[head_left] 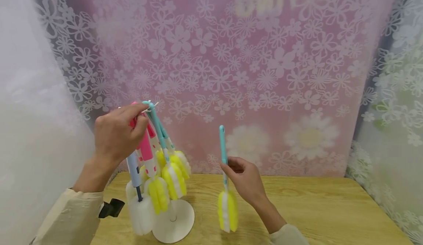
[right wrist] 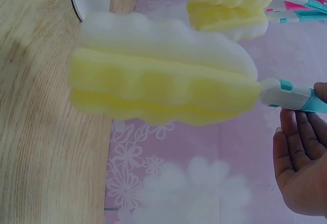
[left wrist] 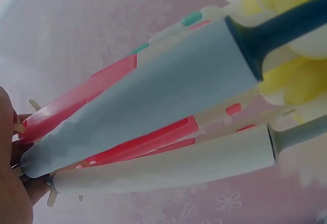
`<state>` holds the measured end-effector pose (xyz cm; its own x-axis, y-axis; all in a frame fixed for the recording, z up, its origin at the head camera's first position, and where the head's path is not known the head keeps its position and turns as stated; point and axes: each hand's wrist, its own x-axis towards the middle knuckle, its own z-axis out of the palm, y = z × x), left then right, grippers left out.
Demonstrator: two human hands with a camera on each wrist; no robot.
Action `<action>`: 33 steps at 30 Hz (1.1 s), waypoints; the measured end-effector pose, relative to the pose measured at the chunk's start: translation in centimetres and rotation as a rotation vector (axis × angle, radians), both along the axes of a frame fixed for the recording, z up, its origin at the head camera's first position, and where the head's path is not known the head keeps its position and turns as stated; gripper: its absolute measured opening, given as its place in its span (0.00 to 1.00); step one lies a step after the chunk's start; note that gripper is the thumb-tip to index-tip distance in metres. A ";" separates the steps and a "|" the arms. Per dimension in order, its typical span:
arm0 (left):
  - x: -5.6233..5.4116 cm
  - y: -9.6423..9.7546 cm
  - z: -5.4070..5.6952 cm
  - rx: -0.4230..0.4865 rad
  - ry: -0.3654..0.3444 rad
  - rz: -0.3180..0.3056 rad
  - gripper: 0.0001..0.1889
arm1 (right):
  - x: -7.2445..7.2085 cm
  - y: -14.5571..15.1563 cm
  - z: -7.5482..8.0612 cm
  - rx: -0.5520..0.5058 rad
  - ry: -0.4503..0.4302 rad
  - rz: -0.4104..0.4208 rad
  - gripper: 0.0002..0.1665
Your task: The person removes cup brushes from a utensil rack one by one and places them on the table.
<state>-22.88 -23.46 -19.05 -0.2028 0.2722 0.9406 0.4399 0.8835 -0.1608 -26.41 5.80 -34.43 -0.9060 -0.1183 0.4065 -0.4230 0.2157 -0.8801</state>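
Observation:
My right hand [head_left: 246,179] pinches the teal handle of a sponge bottle brush [head_left: 223,142], its yellow-and-white head [right wrist: 163,81] hanging down over the table. At the left, my left hand [head_left: 115,135] grips the top of a white brush rack, whose hooks [head_left: 155,105] stick out beside the fingertips. Several bottle brushes hang around the rack: teal-handled ones [head_left: 160,131], pink-handled ones [head_left: 145,147] and a blue-grey one [left wrist: 143,96] with a white foam head [head_left: 141,215]. The rack's post is mostly hidden behind them.
The rack's round white base [head_left: 183,226] stands on the wooden table [head_left: 314,208]. A flowered pink curtain [head_left: 214,72] closes off the back, with pale flowered sheets at both sides. A black clip-like piece [head_left: 111,208] shows by my left sleeve.

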 end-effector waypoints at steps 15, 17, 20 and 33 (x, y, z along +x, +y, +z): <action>-0.5 -1.0 -0.4 0.170 -0.035 -0.120 0.23 | 0.1 0.3 -1.2 0.029 -0.025 -0.006 0.15; -0.5 -1.1 -0.4 0.186 -0.052 -0.134 0.22 | 0.0 0.3 -1.5 0.017 -0.031 0.000 0.15; -0.6 -1.0 -0.2 0.177 -0.089 -0.144 0.21 | -0.2 0.3 -1.8 0.020 -0.046 0.008 0.14; -0.6 -1.0 -0.1 0.174 -0.146 -0.124 0.22 | -0.5 -0.5 -4.8 0.200 -0.185 0.070 0.21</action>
